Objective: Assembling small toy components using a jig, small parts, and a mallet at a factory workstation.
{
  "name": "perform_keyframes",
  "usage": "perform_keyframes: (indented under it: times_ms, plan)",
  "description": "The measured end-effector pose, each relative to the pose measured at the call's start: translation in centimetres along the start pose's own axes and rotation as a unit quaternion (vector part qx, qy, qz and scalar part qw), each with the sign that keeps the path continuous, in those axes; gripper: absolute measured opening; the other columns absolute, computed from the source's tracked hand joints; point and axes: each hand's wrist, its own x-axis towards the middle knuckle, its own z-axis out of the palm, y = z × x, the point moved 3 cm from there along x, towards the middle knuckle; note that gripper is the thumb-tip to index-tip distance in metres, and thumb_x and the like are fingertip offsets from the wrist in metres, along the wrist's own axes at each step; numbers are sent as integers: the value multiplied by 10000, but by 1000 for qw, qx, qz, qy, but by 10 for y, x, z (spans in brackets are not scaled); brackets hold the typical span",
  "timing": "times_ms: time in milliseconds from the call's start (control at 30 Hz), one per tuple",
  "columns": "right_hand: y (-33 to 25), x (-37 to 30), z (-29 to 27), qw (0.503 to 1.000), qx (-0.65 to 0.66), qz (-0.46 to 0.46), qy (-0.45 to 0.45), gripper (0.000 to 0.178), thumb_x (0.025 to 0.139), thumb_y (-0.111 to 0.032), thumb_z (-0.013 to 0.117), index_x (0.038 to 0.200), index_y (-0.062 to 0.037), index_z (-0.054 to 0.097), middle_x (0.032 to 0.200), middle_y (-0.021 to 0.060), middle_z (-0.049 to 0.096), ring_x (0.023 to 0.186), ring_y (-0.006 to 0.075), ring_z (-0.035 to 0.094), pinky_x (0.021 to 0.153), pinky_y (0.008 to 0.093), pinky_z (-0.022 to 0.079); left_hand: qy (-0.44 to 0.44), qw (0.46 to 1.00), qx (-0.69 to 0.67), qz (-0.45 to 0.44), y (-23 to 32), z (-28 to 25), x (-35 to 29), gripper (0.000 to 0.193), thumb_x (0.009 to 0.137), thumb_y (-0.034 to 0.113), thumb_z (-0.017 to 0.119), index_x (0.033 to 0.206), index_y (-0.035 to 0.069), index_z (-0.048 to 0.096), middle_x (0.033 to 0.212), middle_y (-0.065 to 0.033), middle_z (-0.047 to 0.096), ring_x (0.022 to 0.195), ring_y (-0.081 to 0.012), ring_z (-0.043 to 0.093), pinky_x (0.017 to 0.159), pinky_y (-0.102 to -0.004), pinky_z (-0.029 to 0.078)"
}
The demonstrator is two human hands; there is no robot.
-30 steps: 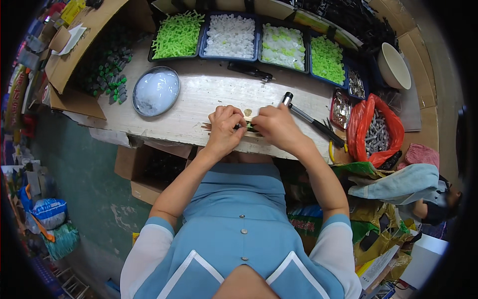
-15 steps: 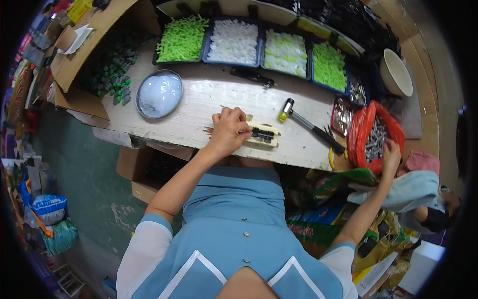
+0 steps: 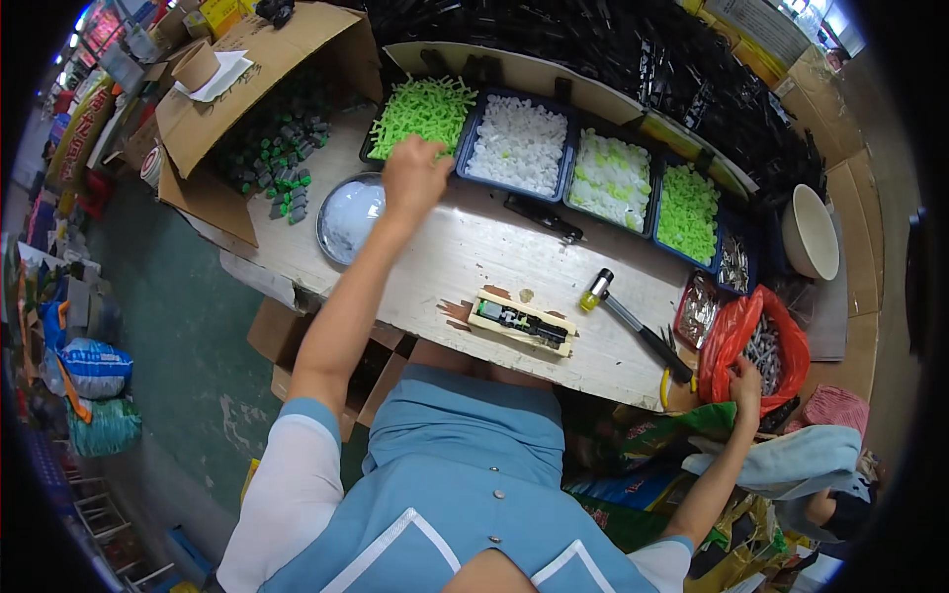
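My left hand (image 3: 415,178), fingers bent together, is at the near edge of a tray of bright green plastic pieces (image 3: 420,109); what its fingertips hold, if anything, is hidden. At the right, my right hand (image 3: 744,387) is closed at the near rim of a red plastic bag (image 3: 724,341) of grey metal parts (image 3: 763,351). Whether it grips the bag or a part does not show. Near the table's front edge lies a cream holder block (image 3: 563,346) with a black assembly (image 3: 524,321) in it, green at its left end.
A hammer (image 3: 638,331) lies right of the block. Beside my left forearm stands a round dish (image 3: 341,222) of translucent, pale stuff. Trays of white pieces (image 3: 519,143) and green pieces (image 3: 689,212) line the back. A cardboard box (image 3: 213,212) holds grey-green parts.
My left hand has left the holder block and moved up and left to the green tray. My right hand has drawn back from inside the red bag to its near rim. The view has shifted.
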Motion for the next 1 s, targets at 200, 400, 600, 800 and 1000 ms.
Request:
perform_keyframes:
  times_ms: [200, 400, 600, 800, 1000]
  plan:
    - [-14, -4, -9, 998, 62, 4, -31, 230, 755, -133, 561, 935, 0, 615, 846, 236, 614, 828, 377, 605, 693, 404, 459, -120, 989, 53, -71, -36, 22, 38, 186, 679, 126, 692, 843, 39, 672, 902, -173, 601, 870, -337, 578, 727, -416, 475]
    - [2, -11, -6, 1000, -20, 15, -19, 264, 746, -165, 585, 973, -35, 616, 870, 229, 619, 851, 368, 606, 713, 412, 463, -158, 987, -7, -14, -29, 26, 41, 120, 670, 18, 608, 772, 27, 669, 824, -210, 610, 823, -341, 596, 741, -413, 469]
    - [5, 9, -7, 997, 7, -72, 8, 280, 720, -240, 626, 914, -39, 604, 813, 229, 591, 788, 384, 578, 678, 439, 453, -261, 961, 94, 15, -56, 32, 52, 93, 633, -32, 514, 681, -36, 594, 735, -243, 575, 720, -375, 572, 641, -450, 427]
    - [17, -2, -37, 967, 137, 86, 196, 226, 674, -108, 702, 807, -1, 554, 693, 153, 575, 670, 256, 579, 628, 364, 454, -110, 990, -49, 75, -66, 3, 74, 66, 772, 41, 586, 774, -25, 580, 788, -147, 554, 679, -245, 582, 623, -335, 452]
    - [-2, -22, -17, 970, 58, -50, 232, 258, 755, -121, 630, 980, -7, 573, 885, 164, 590, 806, 324, 566, 710, 385, 447, -70, 914, -384, -110, -67, -30, 61, 54, 857, 56, 558, 863, 5, 574, 770, -47, 593, 683, -131, 613, 594, -242, 499]
